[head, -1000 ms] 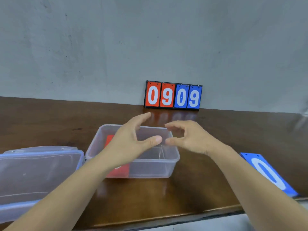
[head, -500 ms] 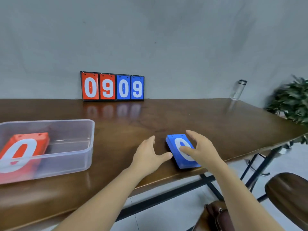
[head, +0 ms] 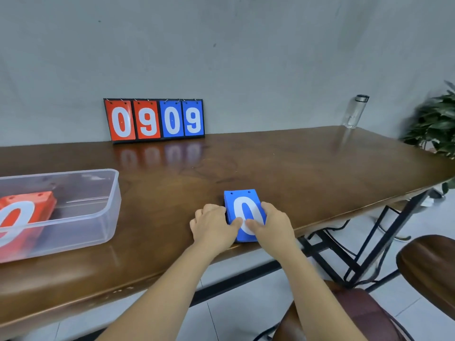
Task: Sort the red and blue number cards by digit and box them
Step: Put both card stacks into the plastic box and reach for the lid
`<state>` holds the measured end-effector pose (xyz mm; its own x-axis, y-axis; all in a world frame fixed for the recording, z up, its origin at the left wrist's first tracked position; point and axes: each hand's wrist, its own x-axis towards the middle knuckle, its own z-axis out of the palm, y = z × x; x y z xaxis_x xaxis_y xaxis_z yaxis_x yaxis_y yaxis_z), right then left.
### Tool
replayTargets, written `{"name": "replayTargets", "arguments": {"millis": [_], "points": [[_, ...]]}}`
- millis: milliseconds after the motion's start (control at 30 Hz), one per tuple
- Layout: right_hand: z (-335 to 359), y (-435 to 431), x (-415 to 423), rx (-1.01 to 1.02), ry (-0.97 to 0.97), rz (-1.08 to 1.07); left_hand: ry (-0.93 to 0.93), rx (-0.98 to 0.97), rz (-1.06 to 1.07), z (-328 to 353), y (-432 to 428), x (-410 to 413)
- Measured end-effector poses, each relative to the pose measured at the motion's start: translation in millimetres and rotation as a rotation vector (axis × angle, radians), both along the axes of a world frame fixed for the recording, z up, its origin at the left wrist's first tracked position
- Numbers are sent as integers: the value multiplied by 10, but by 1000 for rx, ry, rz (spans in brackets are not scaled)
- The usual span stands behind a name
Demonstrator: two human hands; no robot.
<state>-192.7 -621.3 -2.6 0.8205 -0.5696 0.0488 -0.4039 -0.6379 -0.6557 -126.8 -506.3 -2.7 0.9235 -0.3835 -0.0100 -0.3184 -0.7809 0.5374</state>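
Both forearms reach forward side by side, well to the right of the clear plastic box (head: 115, 193). The left hand (head: 213, 226) and right hand (head: 273, 223) lie palm-down, knuckles up, wrists low over the near edge of the brown wooden table (head: 295, 168).

Half a second ago the fingers were spread, with the left hand just short of the cards. Now both hands have closed in.

The stack of blue number cards with a white zero on top (head: 240, 196) lies flat, right of the box and apart from it. The left fingers curl against the stack's box-side edge and the right fingers curl round its far-side edge. Both thumbs press on the top card, their tips almost meeting.

Inside the box, at its left end, lies a stack of red number cards (head: 27, 210).
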Motion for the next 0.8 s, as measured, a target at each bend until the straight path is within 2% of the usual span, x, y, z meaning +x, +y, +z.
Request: {"name": "replayTargets", "arguments": {"millis": [200,433,567,633,800], "points": [[-43,517,-229,48,-106,-57,65,-58,16,-69,339,-53],[-310,854,-331,199,-327,-47,144,-294,25,-20,679,-238],[-386,967,-392,239,-449,24,186,-549,92,-49,808,-318],[-325,998,-349,216,-475,54,148,-650,98,-34,859,-358],[69,1064,24,188,-532,225,-144,-760,30,217,985,-224]]}}
